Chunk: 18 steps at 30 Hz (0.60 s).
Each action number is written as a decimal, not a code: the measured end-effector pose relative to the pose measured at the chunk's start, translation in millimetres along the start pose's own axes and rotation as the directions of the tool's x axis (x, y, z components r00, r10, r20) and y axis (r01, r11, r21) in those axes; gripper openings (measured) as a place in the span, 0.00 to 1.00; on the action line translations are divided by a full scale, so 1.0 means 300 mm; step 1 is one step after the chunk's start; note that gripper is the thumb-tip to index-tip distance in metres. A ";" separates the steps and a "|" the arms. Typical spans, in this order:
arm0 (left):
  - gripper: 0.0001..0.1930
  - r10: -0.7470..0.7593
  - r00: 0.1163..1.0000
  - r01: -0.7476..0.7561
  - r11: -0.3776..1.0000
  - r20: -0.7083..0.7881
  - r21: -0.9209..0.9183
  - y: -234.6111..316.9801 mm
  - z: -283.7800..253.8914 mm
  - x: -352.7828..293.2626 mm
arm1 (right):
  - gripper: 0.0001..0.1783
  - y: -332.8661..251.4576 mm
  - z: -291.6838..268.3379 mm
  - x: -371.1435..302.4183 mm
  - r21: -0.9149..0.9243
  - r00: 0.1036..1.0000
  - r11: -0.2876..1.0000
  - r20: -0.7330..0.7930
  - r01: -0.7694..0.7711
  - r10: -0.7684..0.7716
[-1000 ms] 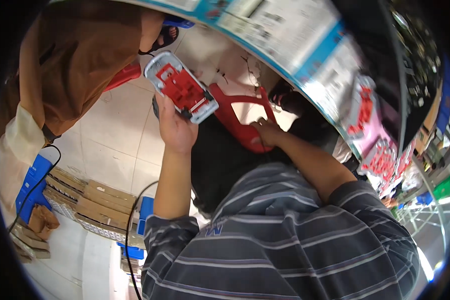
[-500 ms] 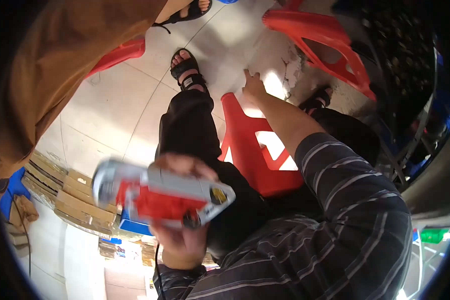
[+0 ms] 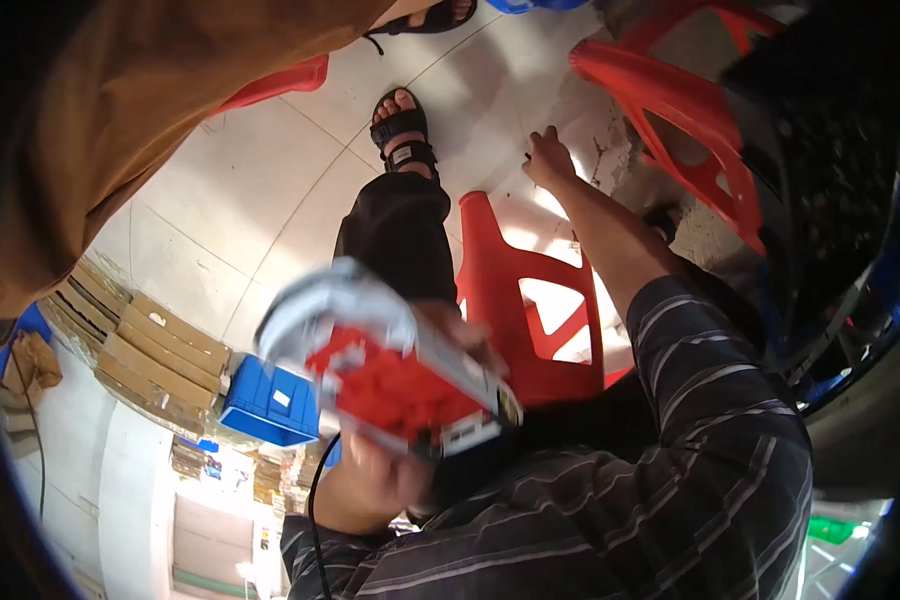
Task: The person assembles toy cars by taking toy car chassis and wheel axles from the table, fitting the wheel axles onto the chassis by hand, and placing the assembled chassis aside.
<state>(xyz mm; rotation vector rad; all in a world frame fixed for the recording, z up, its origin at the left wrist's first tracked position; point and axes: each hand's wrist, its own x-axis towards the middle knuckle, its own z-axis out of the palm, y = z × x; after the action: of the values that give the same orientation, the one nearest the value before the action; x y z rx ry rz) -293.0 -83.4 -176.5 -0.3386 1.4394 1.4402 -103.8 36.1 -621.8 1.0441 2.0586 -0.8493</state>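
My left hand (image 3: 385, 470) grips a grey-and-red plastic housing (image 3: 395, 385) with a rounded pale grey end, holding it over my lap. Its red inner side faces up, with small dark parts near the squarer end. Motion smears the housing, so its exact kind is unclear. Fingers show along both of its long sides. My right arm reaches far out, and the right hand (image 3: 552, 162) hangs above the tiled floor beyond a red plastic stool (image 3: 490, 300). Its fingers are bent, with a tiny dark speck at the tips that I cannot make out.
Another red stool (image 3: 670, 110) stands at the far right beside a dark container (image 3: 830, 190) of small pieces. Brown cloth (image 3: 100, 130) fills the upper left. Stacked cardboard (image 3: 160, 350) and a blue bin (image 3: 270, 400) lie at left. A black cord (image 3: 315, 500) runs near my left arm.
The housing has shifted right in view and tilted, its rounded end now higher and its red inside more visible. My right hand's fingers have drawn in from a more extended pose. The view has shifted.
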 end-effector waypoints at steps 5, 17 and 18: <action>0.31 0.189 0.957 -0.128 0.955 0.219 -0.266 -0.125 0.041 0.032 | 0.17 0.021 -0.111 -0.316 0.444 0.963 0.879 -0.112 -0.173 0.246; 0.26 0.464 0.677 -0.363 0.886 0.571 -0.289 -0.188 0.224 -0.436 | 0.24 -0.255 -0.779 -1.787 0.535 0.576 0.340 -0.817 0.773 -0.024; 0.26 0.459 0.663 -0.362 0.888 0.592 -0.284 -0.214 0.247 -0.494 | 0.23 -0.256 -0.786 -1.849 0.453 0.495 0.380 -0.869 0.807 -0.016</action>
<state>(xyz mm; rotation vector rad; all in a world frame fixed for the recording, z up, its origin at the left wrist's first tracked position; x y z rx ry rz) -145.4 -101.1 -79.3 0.4213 0.8544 1.7951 21.2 -45.1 -32.8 1.5003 2.7902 -2.2718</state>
